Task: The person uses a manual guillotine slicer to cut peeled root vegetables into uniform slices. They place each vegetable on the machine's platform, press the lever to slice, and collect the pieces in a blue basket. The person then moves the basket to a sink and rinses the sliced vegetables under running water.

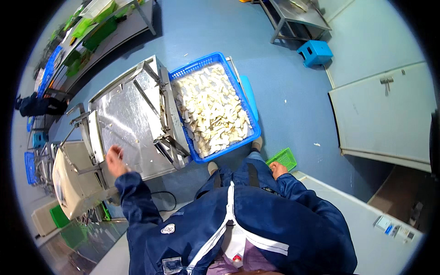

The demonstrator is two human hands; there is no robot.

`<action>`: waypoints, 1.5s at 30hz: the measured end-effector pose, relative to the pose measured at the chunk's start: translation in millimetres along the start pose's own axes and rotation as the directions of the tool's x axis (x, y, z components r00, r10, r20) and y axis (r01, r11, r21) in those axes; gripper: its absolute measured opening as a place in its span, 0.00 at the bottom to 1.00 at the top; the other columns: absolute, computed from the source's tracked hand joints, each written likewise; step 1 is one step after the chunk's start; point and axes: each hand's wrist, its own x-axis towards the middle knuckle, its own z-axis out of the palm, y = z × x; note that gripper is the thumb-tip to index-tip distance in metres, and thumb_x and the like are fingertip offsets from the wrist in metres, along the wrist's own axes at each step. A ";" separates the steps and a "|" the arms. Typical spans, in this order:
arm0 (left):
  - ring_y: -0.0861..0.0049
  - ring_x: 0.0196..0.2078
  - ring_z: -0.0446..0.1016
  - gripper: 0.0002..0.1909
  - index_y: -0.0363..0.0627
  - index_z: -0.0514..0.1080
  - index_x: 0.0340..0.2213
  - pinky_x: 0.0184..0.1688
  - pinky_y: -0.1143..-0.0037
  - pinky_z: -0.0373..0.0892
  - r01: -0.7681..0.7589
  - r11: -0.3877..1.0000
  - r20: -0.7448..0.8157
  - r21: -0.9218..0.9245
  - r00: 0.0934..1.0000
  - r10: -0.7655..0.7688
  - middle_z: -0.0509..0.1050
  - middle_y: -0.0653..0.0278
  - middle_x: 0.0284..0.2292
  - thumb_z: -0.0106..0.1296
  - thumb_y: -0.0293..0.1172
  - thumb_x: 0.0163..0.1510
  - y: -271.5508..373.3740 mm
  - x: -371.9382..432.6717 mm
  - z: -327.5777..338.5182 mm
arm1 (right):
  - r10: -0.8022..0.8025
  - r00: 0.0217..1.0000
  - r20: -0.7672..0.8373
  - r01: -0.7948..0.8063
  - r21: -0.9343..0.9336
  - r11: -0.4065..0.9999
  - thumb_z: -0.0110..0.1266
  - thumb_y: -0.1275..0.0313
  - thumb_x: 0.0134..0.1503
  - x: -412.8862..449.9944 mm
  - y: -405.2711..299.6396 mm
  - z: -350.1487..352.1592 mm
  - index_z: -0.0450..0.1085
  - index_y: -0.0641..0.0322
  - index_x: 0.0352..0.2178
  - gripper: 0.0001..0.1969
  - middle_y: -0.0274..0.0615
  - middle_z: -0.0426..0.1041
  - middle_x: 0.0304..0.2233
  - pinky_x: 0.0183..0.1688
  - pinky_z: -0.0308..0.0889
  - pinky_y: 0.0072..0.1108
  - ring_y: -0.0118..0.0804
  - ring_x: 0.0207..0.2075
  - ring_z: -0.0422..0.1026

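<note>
My left hand [116, 161] is over the near left part of a steel machine bed [129, 132], beside a white bar [95, 132]. Its fingers are blurred but look loosely apart, with nothing seen in them. Low by my right thigh hangs my right hand [277, 169], fingers curled, overlapping a green plastic basket [286, 158] in the picture; whether it touches it or holds something is unclear. Against the machine's right end stands a blue perforated plastic crate [223, 156]. Pale cut pieces [215, 110], apparently sliced mushrooms, cover much of its mesh bottom.
A cream machine housing [74, 178] adjoins the bed at left. Metal bars [147, 99] rise across its right end. Farther off are a steel table [300, 15], a blue stool [316, 53] and a shelf [113, 44] with green containers. A person [41, 105] is at far left.
</note>
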 end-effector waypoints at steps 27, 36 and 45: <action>0.69 0.32 0.77 0.16 0.40 0.70 0.48 0.37 0.73 0.73 -0.219 0.735 0.357 0.641 0.934 -0.032 0.74 0.54 0.42 0.52 0.25 0.58 56.8 -330.7 333.4 | -0.079 0.871 0.484 0.129 -0.072 0.989 0.53 0.61 0.58 266.2 268.7 -201.1 0.72 0.58 0.46 0.18 0.50 0.76 0.44 0.51 0.67 0.33 0.48 0.48 0.74; 0.63 0.35 0.77 0.16 0.44 0.71 0.48 0.40 0.69 0.72 -0.216 0.798 0.541 0.562 0.826 -0.158 0.74 0.54 0.40 0.54 0.31 0.57 54.7 -341.1 462.0 | 0.018 0.830 0.557 0.140 -0.240 0.961 0.49 0.54 0.59 317.0 200.3 -314.8 0.71 0.56 0.48 0.22 0.48 0.76 0.45 0.50 0.67 0.33 0.48 0.48 0.73; 0.59 0.39 0.76 0.17 0.42 0.71 0.48 0.42 0.66 0.71 -0.149 0.771 0.445 0.619 0.876 -0.188 0.74 0.52 0.42 0.53 0.32 0.58 36.8 -350.0 563.7 | -0.042 0.848 0.528 0.160 -0.179 0.971 0.55 0.60 0.58 448.6 218.1 -391.5 0.72 0.59 0.46 0.18 0.44 0.78 0.41 0.49 0.68 0.29 0.40 0.43 0.76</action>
